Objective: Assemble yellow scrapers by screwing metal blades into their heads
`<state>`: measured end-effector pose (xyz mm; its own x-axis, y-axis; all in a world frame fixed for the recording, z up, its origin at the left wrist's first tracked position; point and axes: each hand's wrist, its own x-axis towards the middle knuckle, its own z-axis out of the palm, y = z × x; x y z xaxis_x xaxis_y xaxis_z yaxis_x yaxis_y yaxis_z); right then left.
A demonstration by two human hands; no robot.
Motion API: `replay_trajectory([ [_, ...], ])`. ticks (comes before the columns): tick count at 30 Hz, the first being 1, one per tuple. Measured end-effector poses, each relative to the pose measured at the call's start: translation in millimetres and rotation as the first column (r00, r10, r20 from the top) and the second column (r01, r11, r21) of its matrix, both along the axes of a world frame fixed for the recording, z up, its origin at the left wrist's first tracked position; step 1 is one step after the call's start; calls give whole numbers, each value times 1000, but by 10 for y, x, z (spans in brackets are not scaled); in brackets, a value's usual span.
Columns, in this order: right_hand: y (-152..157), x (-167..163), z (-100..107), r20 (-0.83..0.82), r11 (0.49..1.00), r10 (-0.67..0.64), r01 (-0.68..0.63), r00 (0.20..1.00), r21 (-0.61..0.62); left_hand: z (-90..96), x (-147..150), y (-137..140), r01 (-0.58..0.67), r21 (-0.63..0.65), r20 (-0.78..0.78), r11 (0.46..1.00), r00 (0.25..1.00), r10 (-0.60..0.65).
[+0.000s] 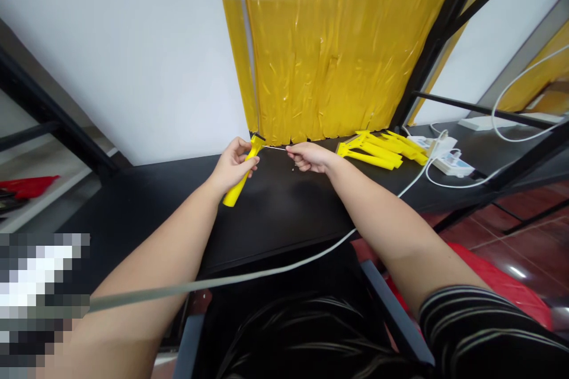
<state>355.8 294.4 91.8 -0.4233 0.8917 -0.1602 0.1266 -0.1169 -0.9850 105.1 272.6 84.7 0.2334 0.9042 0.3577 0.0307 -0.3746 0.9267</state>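
Note:
My left hand (235, 163) is wrapped round a yellow plastic handle (237, 189) that widens into a head with a dark strip along its top, somewhat like a scraper. It is held tilted above the black table (284, 207). From the right, my right hand (309, 157) pinches a thin metal rod (274, 148) between thumb and fingers. The rod's far end reaches the head of the yellow piece; whether it enters it cannot be made out. A few tiny specks lie on the table under my right hand.
Several similar yellow handles (373, 148) lie piled right of my right hand. Beyond them sits a white power strip (451, 160) with plugs. A white cable (311, 257) crosses in front of me. Yellow strip curtain (329, 47) and a white panel (133, 53) stand behind the table.

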Motion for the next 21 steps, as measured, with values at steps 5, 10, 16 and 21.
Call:
replay_trajectory([
  [5, 170, 228, -83, 224, 904, -236, 129, 946, 408, -51, -35, 63, -32, -14, -30, 999, 999, 32],
  [10, 329, 475, -182, 629, 796, -561, 141, 539, 589, -128, -86, 145, -35, -13, -109, 999, 994, 34],
  [16, 313, 518, -210, 797, 870, -484, 100, 361, 483, -92, -82, 147, -33, -108, -76, 994, 997, 25],
  [21, 283, 393, -246, 662, 697, -440, -233, 606, 678, -81, -82, 139, -1, -177, -41, 984, 999, -6],
])
